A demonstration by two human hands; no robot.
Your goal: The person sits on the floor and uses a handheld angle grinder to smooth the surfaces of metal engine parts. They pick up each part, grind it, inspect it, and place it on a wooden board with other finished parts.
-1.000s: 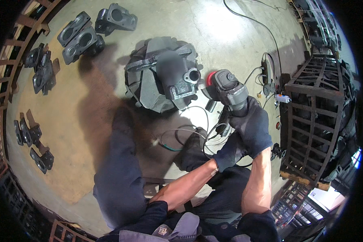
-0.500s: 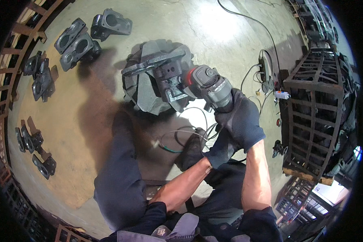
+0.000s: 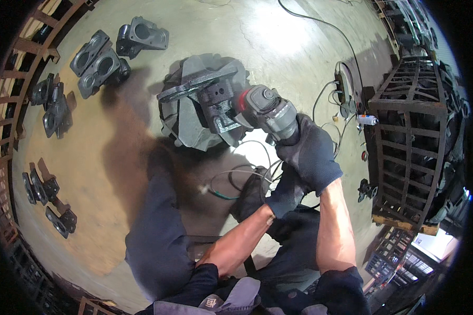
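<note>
1. Head view, centre of the frame: both gloved hands are clamped on a grey angle grinder [image 3: 265, 111]. The right hand [image 3: 311, 153] wraps the rear of its body; the left hand [image 3: 285, 192] grips just below and behind it, apparently on the tail of the tool or its cable, though the exact contact is hidden.
2. The grinder's long axis runs from the hands at centre-right up and to the left. Its red-collared head touches a dark metal casting [image 3: 205, 107] in the upper centre.
3. The casting rests on the concrete floor [image 3: 278, 37], up and to the left of both hands; the right hand is the nearer one.
4. Left edge and upper left: more dark castings [image 3: 97, 63] lie spread on the floor.
5. Right side: a metal cage crate [image 3: 410, 142] stands near a power strip [image 3: 344, 94] with cables trailing across the floor.
</note>
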